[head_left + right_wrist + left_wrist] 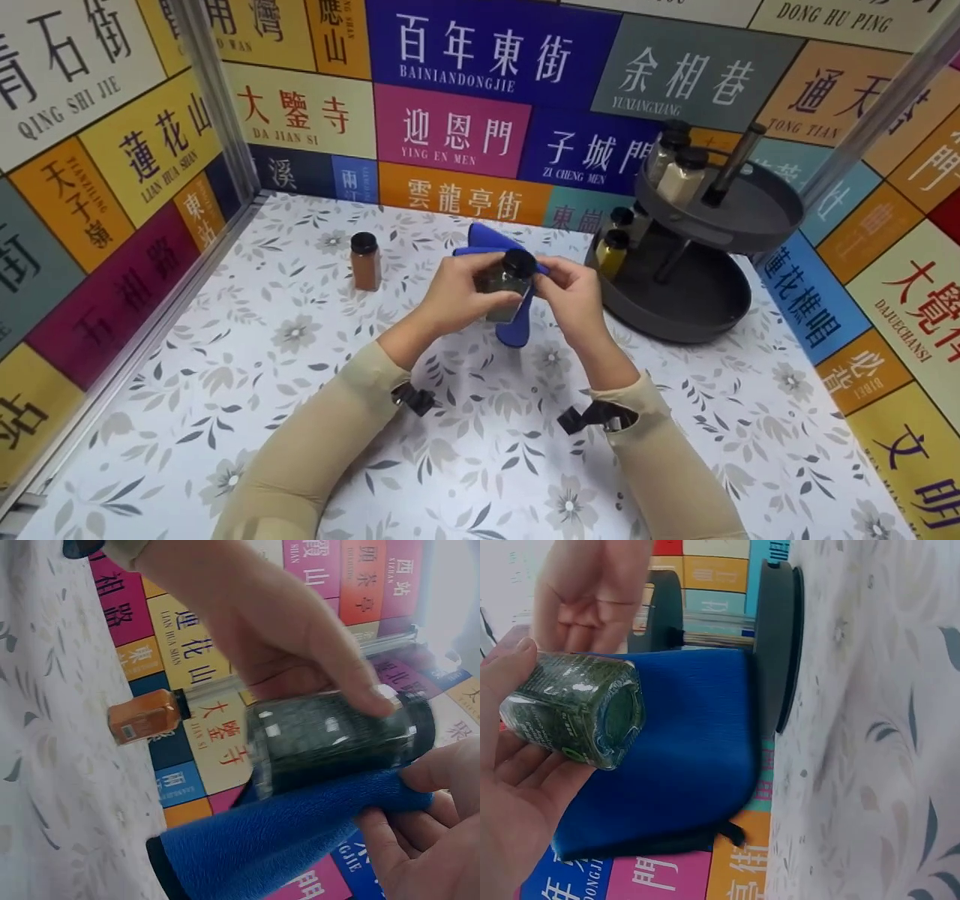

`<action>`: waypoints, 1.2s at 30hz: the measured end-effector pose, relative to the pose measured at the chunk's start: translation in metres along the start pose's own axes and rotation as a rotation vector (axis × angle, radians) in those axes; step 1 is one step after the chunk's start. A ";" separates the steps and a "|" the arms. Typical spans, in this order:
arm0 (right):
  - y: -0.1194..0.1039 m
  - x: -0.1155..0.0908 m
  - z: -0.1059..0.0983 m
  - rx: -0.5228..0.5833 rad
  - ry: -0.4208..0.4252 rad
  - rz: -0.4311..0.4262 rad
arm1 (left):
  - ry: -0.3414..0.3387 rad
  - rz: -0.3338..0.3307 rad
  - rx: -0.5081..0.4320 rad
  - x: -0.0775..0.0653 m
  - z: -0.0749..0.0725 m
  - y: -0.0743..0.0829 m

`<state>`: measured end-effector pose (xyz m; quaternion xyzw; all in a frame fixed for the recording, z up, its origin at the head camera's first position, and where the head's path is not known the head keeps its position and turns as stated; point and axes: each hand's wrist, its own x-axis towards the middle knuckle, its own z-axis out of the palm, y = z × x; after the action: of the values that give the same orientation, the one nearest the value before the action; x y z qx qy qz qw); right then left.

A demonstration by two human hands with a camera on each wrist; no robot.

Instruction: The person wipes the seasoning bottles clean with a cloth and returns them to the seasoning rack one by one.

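Observation:
My left hand (454, 296) grips a clear faceted jar (330, 739) of dark green flakes with a black lid (519, 262). In the left wrist view the jar lies tilted, its base facing the camera. A blue cloth (694, 727) with dark edging hangs from my right hand (576, 296), pinched between thumb and fingers. In the right wrist view the right-hand fingers hold the cloth close to the jar's lid end, and the cloth runs along the jar's side. Both hands are raised over the table, near each other.
A jar of orange-brown powder (366, 270) with a black lid stands on the patterned table (465, 465), left of my hands. At the right is a dark two-tier rack (675, 319) with several small jars on both levels. Panels with printed signs (450, 127) surround the table.

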<state>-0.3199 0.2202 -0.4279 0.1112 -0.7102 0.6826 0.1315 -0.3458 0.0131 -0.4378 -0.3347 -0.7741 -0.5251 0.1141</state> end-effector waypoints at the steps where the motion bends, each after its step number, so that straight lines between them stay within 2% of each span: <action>1: 0.001 0.000 0.001 -0.007 -0.008 0.012 | 0.013 0.004 -0.003 0.001 -0.001 0.001; 7: 0.002 -0.001 0.005 -0.090 -0.055 0.086 | 0.082 -0.016 -0.039 0.004 -0.005 0.004; 11: 0.002 -0.002 0.007 -0.149 -0.086 0.110 | 0.161 -0.058 -0.073 0.005 -0.006 0.001; 14: 0.002 -0.002 0.008 -0.147 -0.105 0.125 | 0.214 -0.088 -0.077 0.005 -0.007 0.000; 17: 0.003 -0.002 0.008 -0.111 -0.121 0.140 | 0.238 -0.104 -0.077 0.005 -0.007 0.000; 23: 0.000 -0.001 0.005 -0.048 -0.085 0.186 | 0.229 -0.115 -0.055 0.004 -0.005 0.004; 27: -0.002 -0.002 0.005 -0.004 -0.070 0.204 | 0.213 -0.146 -0.041 0.000 -0.004 0.003; 36: -0.011 -0.002 0.001 0.111 0.015 0.193 | 0.171 -0.145 -0.043 0.002 0.002 0.001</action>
<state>-0.3144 0.2187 -0.4185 0.0444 -0.6777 0.7312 0.0641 -0.3464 0.0159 -0.4368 -0.2342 -0.7722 -0.5751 0.1344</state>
